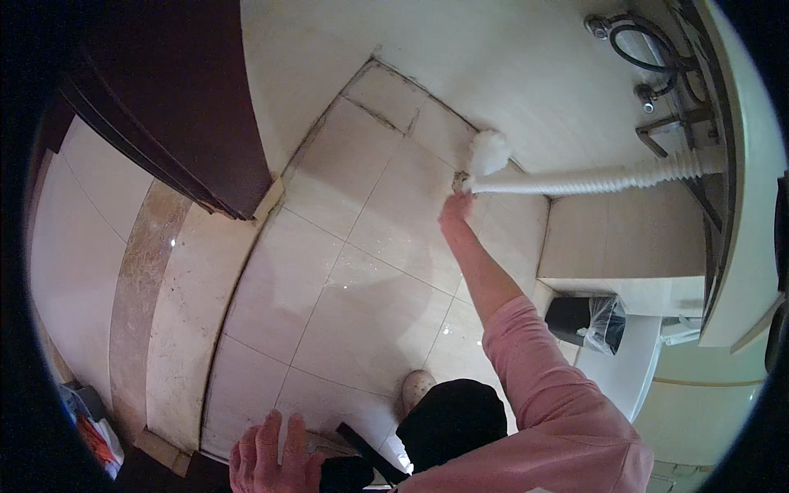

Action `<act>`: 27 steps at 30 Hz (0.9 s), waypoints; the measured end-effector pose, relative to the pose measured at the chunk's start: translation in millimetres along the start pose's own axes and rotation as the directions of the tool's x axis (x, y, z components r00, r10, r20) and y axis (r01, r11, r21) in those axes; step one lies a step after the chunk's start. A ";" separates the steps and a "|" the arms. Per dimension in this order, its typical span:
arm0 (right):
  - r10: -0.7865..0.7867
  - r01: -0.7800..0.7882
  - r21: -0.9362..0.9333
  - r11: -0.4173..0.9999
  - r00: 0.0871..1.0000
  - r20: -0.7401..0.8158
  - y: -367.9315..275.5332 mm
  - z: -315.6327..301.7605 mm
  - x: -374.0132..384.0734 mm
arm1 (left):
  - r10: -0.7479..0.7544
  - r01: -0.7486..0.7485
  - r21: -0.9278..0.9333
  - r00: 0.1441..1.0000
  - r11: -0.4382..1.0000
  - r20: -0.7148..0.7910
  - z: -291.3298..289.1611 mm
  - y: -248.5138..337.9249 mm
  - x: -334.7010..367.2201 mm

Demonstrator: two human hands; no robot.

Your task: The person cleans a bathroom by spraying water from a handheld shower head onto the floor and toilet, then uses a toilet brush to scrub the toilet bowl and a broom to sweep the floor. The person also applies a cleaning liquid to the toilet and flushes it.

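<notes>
My right arm, in a pink sleeve, stretches across the tiled floor (353,287). My right hand (456,209) is closed low by the end of a white corrugated drain hose (575,181), and its fingertips are blurred. What it grips is too small to make out. Just beyond it, a white fluffy-looking clump (491,153) lies against the wall base. A dark, dirty spot, perhaps the floor drain (461,178), shows beside my fingers. At the lower left, my left hand (275,458) is open and holds nothing visible, fingers extended.
Black supply hoses (645,49) and metal valves hang on the right wall under a basin edge. A black bin (585,322) with a clear liner stands at the right. A dark door frame (177,99) and stone threshold (193,320) line the left. My shoe (417,388) is below.
</notes>
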State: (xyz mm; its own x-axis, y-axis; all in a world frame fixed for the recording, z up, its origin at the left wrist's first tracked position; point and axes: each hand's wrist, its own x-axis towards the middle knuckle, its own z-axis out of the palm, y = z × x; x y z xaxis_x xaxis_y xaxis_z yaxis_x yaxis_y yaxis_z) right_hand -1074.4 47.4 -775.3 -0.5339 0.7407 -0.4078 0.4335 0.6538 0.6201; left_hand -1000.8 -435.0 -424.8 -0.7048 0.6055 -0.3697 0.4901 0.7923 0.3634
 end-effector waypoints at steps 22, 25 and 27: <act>0.265 0.115 0.993 0.034 0.957 -0.119 186.1 191.7 -116.0 | -0.120 0.120 -0.010 0.993 0.993 0.011 7.4 5.2 -25.0; -0.049 0.340 0.924 0.175 0.940 -0.337 185.3 109.0 -42.2 | -0.112 0.118 -0.104 0.992 0.988 0.065 26.1 -2.2 -21.9; -0.166 0.173 0.982 0.079 0.973 -0.159 171.2 63.0 -30.6 | -0.023 0.023 -0.048 1.000 0.999 0.010 28.1 5.9 -14.4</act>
State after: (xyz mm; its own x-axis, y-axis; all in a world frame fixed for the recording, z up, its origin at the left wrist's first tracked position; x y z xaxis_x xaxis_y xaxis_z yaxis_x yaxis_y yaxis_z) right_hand -938.1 146.4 -698.9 -0.7069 0.5876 -0.3938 0.6543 0.3315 -0.6797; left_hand -973.3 -436.9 -441.4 -0.7104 0.5882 -0.3864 0.4486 0.8015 0.3953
